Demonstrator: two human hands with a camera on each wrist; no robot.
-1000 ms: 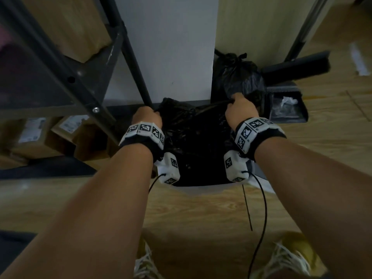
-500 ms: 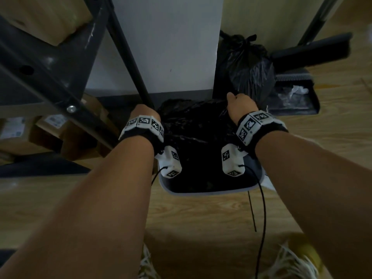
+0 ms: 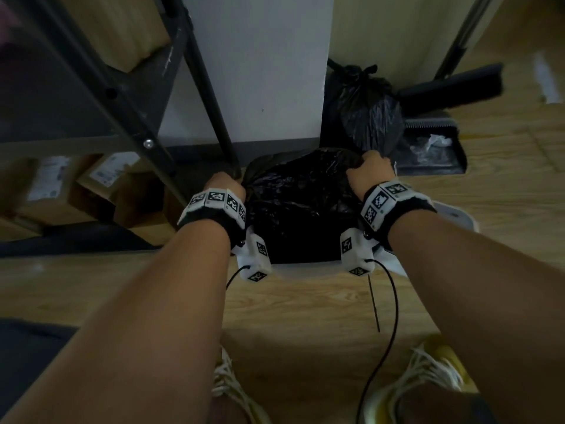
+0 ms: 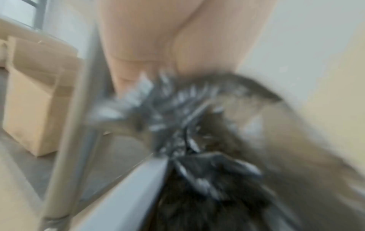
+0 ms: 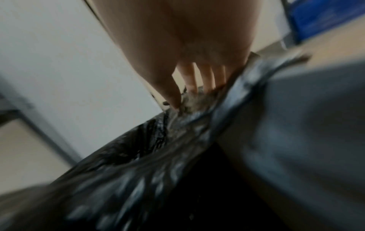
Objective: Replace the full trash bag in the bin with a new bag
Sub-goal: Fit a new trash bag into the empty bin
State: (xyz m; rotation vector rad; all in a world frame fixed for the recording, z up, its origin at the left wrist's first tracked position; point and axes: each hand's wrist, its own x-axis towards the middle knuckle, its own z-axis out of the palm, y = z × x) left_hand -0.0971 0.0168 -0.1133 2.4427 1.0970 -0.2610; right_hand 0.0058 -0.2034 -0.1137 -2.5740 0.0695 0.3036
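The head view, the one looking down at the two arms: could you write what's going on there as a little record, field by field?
Left hand: grips the left edge of the black bag
Right hand: grips the bag's right edge
Black bag: sits in the bin, mouth stretched between the hands
Bin: pale, on a wooden floor, against the wall
Tied black bag: knotted, on the floor behind the bin to the right
Dustpan: beside the tied bag, crumpled plastic inside
Wrist views: blurred
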